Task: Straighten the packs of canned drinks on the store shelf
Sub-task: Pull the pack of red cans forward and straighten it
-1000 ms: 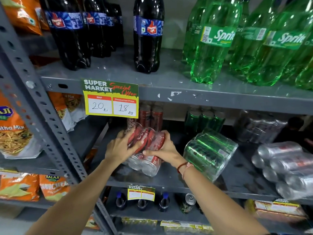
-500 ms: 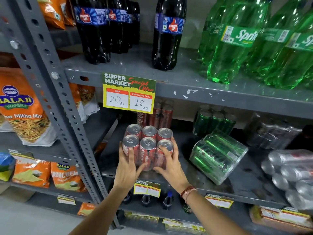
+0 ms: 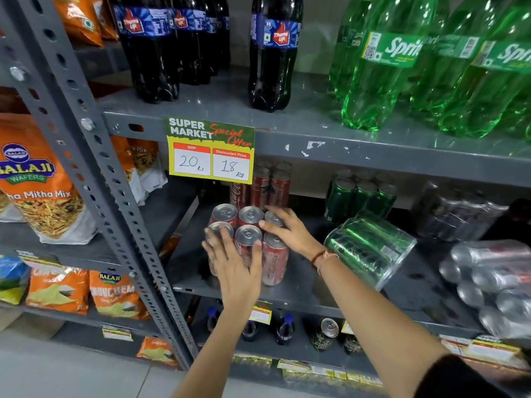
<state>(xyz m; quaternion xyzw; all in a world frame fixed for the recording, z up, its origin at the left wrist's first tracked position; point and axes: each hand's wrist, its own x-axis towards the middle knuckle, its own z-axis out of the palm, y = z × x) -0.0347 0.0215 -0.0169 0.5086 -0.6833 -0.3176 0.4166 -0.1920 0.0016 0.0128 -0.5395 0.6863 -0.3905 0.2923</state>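
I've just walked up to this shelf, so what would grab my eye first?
Two hands, the left hand and right hand, rest on an upright pack of red cans on the middle shelf. Right of it, a green can pack lies tipped over. Above hangs a yellow price sign.
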